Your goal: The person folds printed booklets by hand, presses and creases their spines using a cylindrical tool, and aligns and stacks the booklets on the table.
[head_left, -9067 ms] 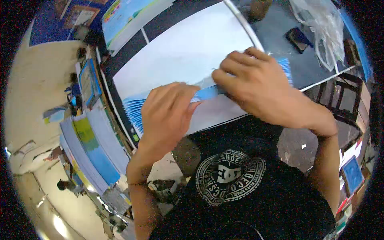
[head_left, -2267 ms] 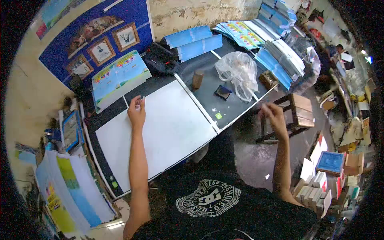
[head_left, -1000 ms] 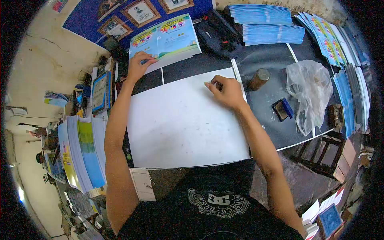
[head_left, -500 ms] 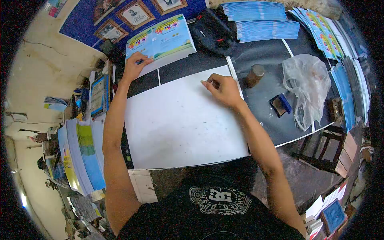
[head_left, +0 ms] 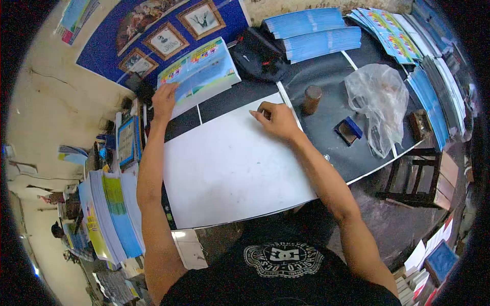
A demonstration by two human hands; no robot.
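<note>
My left hand (head_left: 165,101) is at the near left corner of a stack of printed cover sheets (head_left: 213,87), its fingers closed on the edge of the top sheet. That sheet is blue and green with colourful lettering, and its near part looks bent up and blurred. My right hand (head_left: 276,119) is over the far right part of a large white board (head_left: 229,173), fingers curled in and thumb pointing left. A dark patch shows inside its curl, but I cannot make out whether it is an object or shadow.
Right of the board are a brown cylinder (head_left: 312,100), a small open blue box (head_left: 348,131) and a clear plastic bag (head_left: 380,102). A black bag (head_left: 259,53) and blue paper stacks (head_left: 321,43) line the back. More stacks (head_left: 115,217) are at left; a wooden stool (head_left: 423,176) stands right.
The top printed sheet has begun to bend at its near side under my left hand. My right hand remains over the board's far right part. The whole view has shifted slightly.
</note>
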